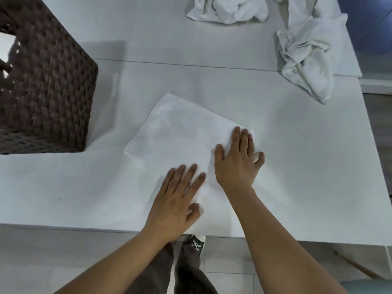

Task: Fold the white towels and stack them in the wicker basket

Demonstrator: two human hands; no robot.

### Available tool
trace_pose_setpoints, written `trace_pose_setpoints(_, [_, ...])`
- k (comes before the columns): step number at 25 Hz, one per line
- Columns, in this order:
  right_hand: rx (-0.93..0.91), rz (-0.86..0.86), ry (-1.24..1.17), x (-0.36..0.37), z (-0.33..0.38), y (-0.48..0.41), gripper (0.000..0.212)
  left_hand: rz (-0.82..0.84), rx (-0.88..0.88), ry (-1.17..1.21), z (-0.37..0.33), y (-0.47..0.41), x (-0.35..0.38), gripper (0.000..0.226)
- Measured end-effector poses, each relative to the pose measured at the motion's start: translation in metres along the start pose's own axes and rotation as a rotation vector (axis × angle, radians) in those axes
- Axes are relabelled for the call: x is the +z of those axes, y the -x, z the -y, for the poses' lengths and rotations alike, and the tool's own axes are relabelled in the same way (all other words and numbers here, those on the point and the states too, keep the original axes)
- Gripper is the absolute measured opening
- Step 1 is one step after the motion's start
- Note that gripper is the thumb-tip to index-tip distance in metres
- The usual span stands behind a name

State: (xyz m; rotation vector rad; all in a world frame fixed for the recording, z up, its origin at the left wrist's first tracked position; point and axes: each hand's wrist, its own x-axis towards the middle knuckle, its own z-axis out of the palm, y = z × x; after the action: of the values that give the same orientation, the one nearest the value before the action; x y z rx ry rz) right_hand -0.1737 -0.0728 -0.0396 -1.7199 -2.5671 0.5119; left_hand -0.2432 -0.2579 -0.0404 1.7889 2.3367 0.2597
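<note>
A white towel (180, 134) lies flat and folded on the white table, turned at an angle, in the middle of the view. My left hand (178, 198) rests flat on its near corner with the fingers spread. My right hand (237, 160) presses flat on its right part, fingers straight. The dark brown wicker basket (48, 81) stands at the left of the table, apart from the towel; its inside is mostly out of view.
Two crumpled white towels lie at the back: one at the top middle (229, 9), one at the right (307, 56) near the table's edge. The table's front edge (84, 228) runs just below my hands. My legs and a shoe show below it.
</note>
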Motion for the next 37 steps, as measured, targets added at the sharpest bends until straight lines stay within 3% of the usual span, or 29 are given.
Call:
trace_pose_setpoints(4, [-0.059, -0.077, 0.086, -0.004, -0.017, 0.005, 0.063, 0.016, 0.04, 0.023, 0.018, -0.003, -0.003, 0.078])
trace_pose_setpoints(8, [-0.073, -0.203, 0.191, -0.005, -0.026, 0.005, 0.041, -0.099, 0.033, 0.029, 0.027, -0.017, 0.0, 0.071])
trace_pose_setpoints(11, [-0.051, -0.213, 0.139, -0.011, -0.032, 0.005, 0.028, -0.158, -0.014, 0.006, 0.032, -0.022, 0.0, 0.07])
trace_pose_setpoints(13, [0.007, -0.199, 0.062, -0.013, -0.038, 0.008, 0.03, -0.156, -0.057, 0.006, 0.033, -0.021, -0.003, 0.07])
trace_pose_setpoints(18, [0.165, -0.101, -0.247, -0.015, -0.052, 0.023, 0.034, -0.115, -0.052, 0.054, 0.037, -0.009, -0.01, 0.059])
trace_pose_setpoints(24, [0.267, 0.088, -0.999, -0.047, -0.057, 0.035, 0.016, -0.04, -0.194, 0.55, 0.052, 0.0, -0.027, 0.051])
trace_pose_setpoints(26, [0.212, 0.054, -1.017, -0.047, -0.066, 0.037, 0.035, -0.042, -0.228, 0.645, 0.053, 0.0, -0.033, 0.05])
trace_pose_setpoints(28, [0.052, 0.026, -0.797, -0.041, -0.077, 0.036, 0.057, -0.045, -0.265, 0.746, 0.055, -0.001, -0.038, 0.048])
trace_pose_setpoints(30, [-0.12, 0.1, -0.601, -0.034, -0.08, 0.032, 0.077, -0.041, -0.293, 0.848, 0.056, -0.001, -0.043, 0.046])
trace_pose_setpoints(32, [-0.224, 0.15, -0.568, -0.029, -0.08, 0.023, 0.097, -0.028, -0.3, 0.92, 0.058, 0.0, -0.048, 0.046])
trace_pose_setpoints(34, [-0.331, 0.111, -0.585, -0.032, -0.072, 0.014, 0.099, -0.01, -0.285, 0.949, 0.061, 0.004, -0.05, 0.046])
trace_pose_setpoints(37, [-0.414, 0.204, -0.6, -0.04, -0.059, 0.001, 0.079, 0.025, -0.28, 0.973, 0.069, 0.008, -0.054, 0.046])
